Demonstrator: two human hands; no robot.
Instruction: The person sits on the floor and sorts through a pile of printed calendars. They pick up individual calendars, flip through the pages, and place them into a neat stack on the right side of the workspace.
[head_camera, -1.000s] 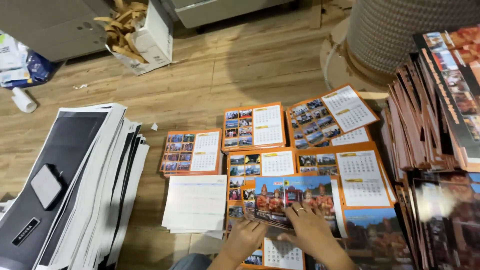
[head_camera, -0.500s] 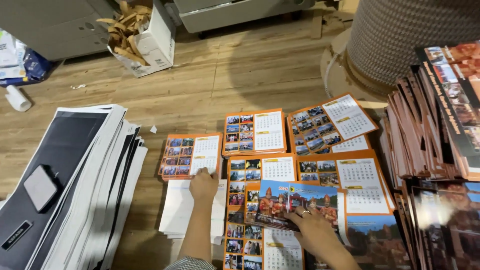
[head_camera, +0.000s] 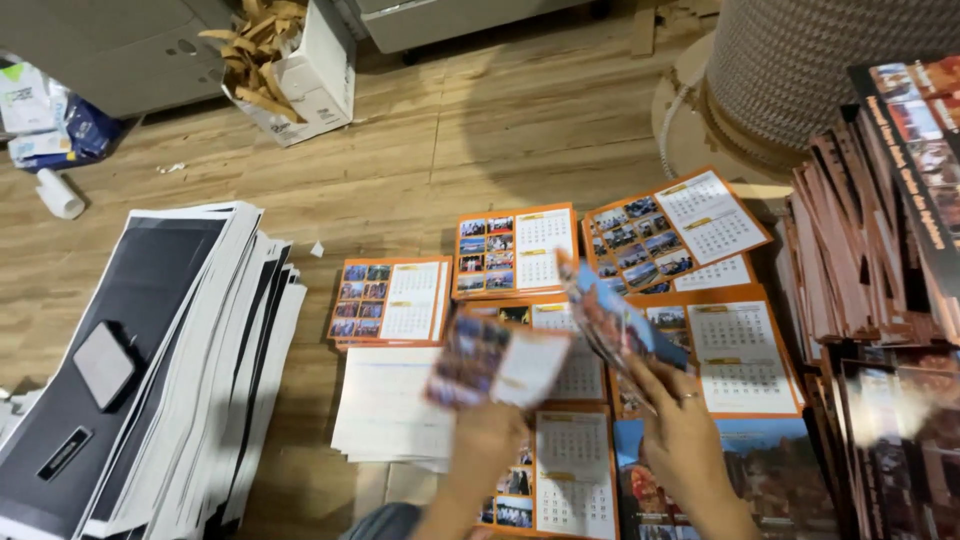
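Orange-bordered calendar sheet (head_camera: 497, 363), photo grid on one half + date grid on the other, held up off the floor in left hand (head_camera: 487, 440); motion-blurred, tilted, hanging above the paper piles at frame centre. Left fingers closed on its lower edge, exact pinch not resolvable. Right hand (head_camera: 685, 430) holds a second sheet (head_camera: 608, 322), colour photo side showing, raised edge-on and angled up to the left; fingers pinched on its lower corner, ring visible on one finger. The two sheets near each other, not touching as far as visible.

Under/around hands: calendar piles on wood floor (head_camera: 430, 150). Pile w/ date grid just below left hand (head_camera: 573, 475); large orange page w/ date grid right of it (head_camera: 735, 350); photo page under right wrist (head_camera: 770, 480). Further out: orange pile (head_camera: 392, 300) left, another (head_camera: 515, 250) above centre, a tilted one (head_camera: 675, 230) upper right. Plain white stack (head_camera: 385, 405) just left of left hand.

Far left: tall fanned stack of black/white sheets (head_camera: 190, 380), w/ a grey phone (head_camera: 103, 364) lying on top. Right edge: leaning stacks of brown-edged printed pages (head_camera: 860, 260). Top: white carton of cardboard scraps (head_camera: 290, 70), grey machine base (head_camera: 110, 50), big mesh-textured roll (head_camera: 830, 60) top right. White roll (head_camera: 58, 192) + packets at far left on floor.
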